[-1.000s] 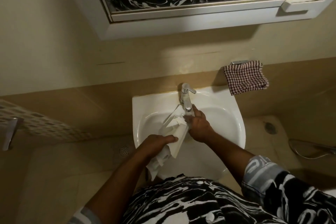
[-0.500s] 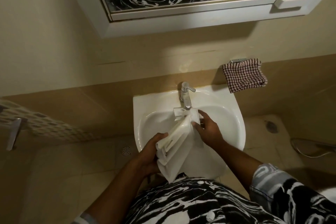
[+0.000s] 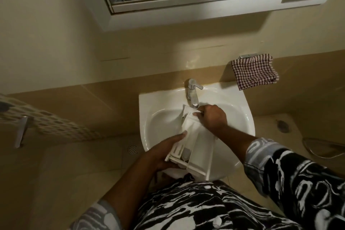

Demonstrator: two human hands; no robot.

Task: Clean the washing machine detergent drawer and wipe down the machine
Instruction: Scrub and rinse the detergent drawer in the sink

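Head view: one camera, looking down at a white sink (image 3: 242, 117) fixed to a tan tiled wall.
Drawer: a white plastic detergent drawer (image 3: 196, 140) is held over the sink bowl, tilted, its far end under the tap spout and its near end out past the sink's near rim, close to the person's body.
Drawer inside: the near end shows ribbed dividers and open compartments; what lies in them is too dim to tell.
Left hand: the left hand (image 3: 164, 153) is wrapped around the drawer's near left side, thumb laid along the top edge, fingers under it and out of sight.
Right hand: the right hand (image 3: 212, 117) is closed on the drawer's far end, just beside the spout, knuckles up.
Tap: a chrome tap (image 3: 192, 93) stands at the far middle of the sink, lever pointing right; whether water runs cannot be told.
Cloth: a red and white checked cloth (image 3: 254, 71) hangs from a metal holder on the wall, to the far right of the sink and apart from it.
Mirror: a white-framed mirror (image 3: 186, 3) above reflects the black and white patterned shirt.
Floor: a small round drain (image 3: 133, 149) sits in the pale tiles left of the sink.
Left edge: a pale perforated basket (image 3: 56, 125) reaches in from the left.
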